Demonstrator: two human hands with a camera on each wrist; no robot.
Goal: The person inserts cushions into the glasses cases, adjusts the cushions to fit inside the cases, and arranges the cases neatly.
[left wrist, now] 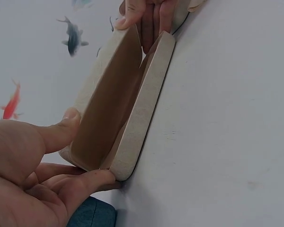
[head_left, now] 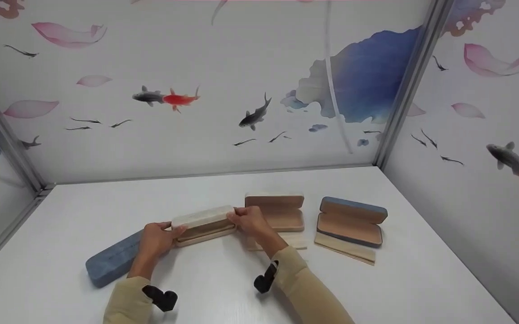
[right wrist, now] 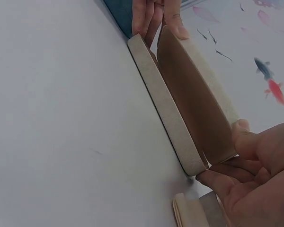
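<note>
A cream glasses case [head_left: 203, 217] with a brown lining is held between both hands, its lid partly raised and its mouth facing the person. My left hand [head_left: 154, 243] grips the left end, thumb on the lid and fingers by the base. At the opposite end my right hand [head_left: 256, 221] pinches the case the same way. Seen from the left wrist, the pale base wall [left wrist: 144, 104] lies low along the table, and the gap between lid and base shows. Behind the left hand lies a closed blue glasses case [head_left: 111, 262], partly covered by it.
Right of the hands, an opened cream case [head_left: 282, 218] stands behind a folded cream cloth [head_left: 296, 240], which the right forearm partly hides. Farther right, an opened blue case [head_left: 349, 228] has another folded cloth [head_left: 345, 249] before it. Printed walls border the white table [head_left: 223, 288].
</note>
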